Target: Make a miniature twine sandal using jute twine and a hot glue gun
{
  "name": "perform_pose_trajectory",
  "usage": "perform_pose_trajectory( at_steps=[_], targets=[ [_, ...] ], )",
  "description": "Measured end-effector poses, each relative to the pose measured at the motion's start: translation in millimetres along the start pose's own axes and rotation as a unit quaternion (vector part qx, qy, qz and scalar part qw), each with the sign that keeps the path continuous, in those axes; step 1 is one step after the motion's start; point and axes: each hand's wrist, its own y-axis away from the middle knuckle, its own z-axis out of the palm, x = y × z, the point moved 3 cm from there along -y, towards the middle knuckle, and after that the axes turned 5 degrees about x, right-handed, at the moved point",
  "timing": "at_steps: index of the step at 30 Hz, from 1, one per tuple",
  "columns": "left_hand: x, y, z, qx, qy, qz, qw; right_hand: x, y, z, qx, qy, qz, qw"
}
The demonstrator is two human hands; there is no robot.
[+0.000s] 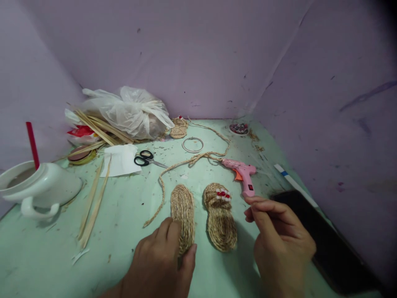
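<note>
My left hand point(164, 252) is closed around the near end of a braided straw sole point(182, 198), its thumb on the right edge. The sole lies lengthwise on the table, its near end partly hidden by the hand. To its right, apart from both hands, rests a matching braided straw slipper point(221, 223) with red and white beads across its strap. My right hand point(276, 231) hovers right of the slipper, thumb and fingers drawn together; anything between them is too small to tell. Just beyond those fingertips lies a pink glue gun point(243, 174) with an orange trigger.
A straw rope point(186, 159) winds behind the soles. Black-handled scissors point(147, 159), white paper point(119, 161), a metal ring point(192, 145) and a plastic bag point(133, 111) lie farther back. A white mug-like pot point(52, 182) stands left; a dark phone-like slab point(322, 244) lies right.
</note>
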Motion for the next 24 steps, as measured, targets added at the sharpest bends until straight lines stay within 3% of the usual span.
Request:
perform_pose_trajectory(
  at_steps=[2, 3, 6, 9, 11, 14, 18, 21, 24],
  targets=[
    [-4, -5, -4.5, -0.006, 0.141, -0.099, 0.985, 1, 0, 0, -0.002, 0.002, -0.004, 1.000],
    [-7, -7, -5.6, -0.013, 0.222, -0.162, 0.962, 1, 0, 1, -0.003, 0.002, -0.006, 1.000],
    [-14, -10, -2.9, -0.030, 0.412, -0.330, 0.849, 2, 1, 1, -0.006, 0.007, -0.007, 1.000],
    [-20, -8, 5.0, -0.040, 0.486, -0.416, 0.768, 2, 1, 2, -0.008, 0.011, -0.006, 1.000],
    [-22, -5, 11.1, -0.058, 0.495, -0.439, 0.747, 2, 1, 2, -0.012, 0.006, -0.008, 1.000],
    [-23, -2, 16.5, -0.094, 0.465, -0.425, 0.771, 1, 1, 2, -0.015, 0.006, -0.012, 1.000],
    [-29, -1, 16.7, -0.112, 0.347, -0.331, 0.870, -1, 2, 2, -0.023, 0.017, -0.004, 1.000],
    [-32, -1, 15.2, -0.094, 0.216, -0.230, 0.944, -1, 3, 3, -0.024, 0.022, 0.001, 0.999],
    [-30, -2, 10.6, -0.027, 0.114, -0.115, 0.986, 1, 3, 4, -0.023, 0.018, 0.001, 1.000]
  ],
)
